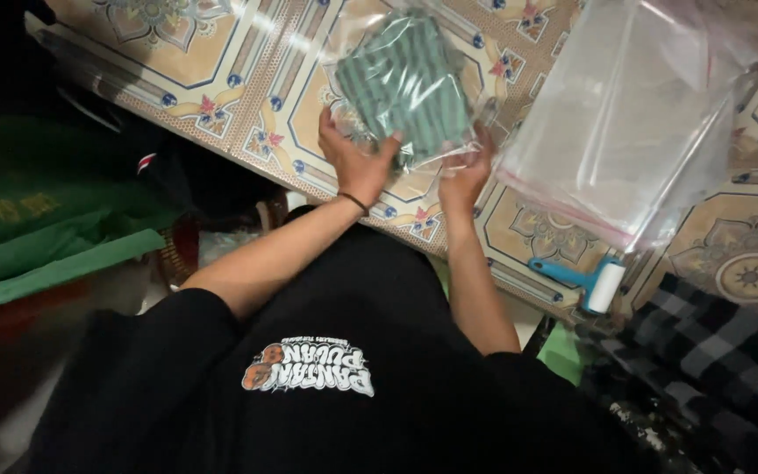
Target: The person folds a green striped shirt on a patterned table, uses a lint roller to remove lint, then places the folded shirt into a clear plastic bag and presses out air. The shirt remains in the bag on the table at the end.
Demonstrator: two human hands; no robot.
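A folded green striped cloth sits inside a clear plastic bag (408,81) on the patterned table (247,79). My left hand (357,158) grips the bag's near left edge, thumb on top. At the bag's near right corner, my right hand (464,175) pinches the plastic. Both forearms reach up from my black shirt in the lower part of the view.
A stack of clear plastic bags (625,123) with a pink seal strip lies to the right. A blue-handled lint roller (591,283) rests at the table's near edge. A black-and-grey checked cloth (704,369) is at lower right, and green fabric (37,237) at left.
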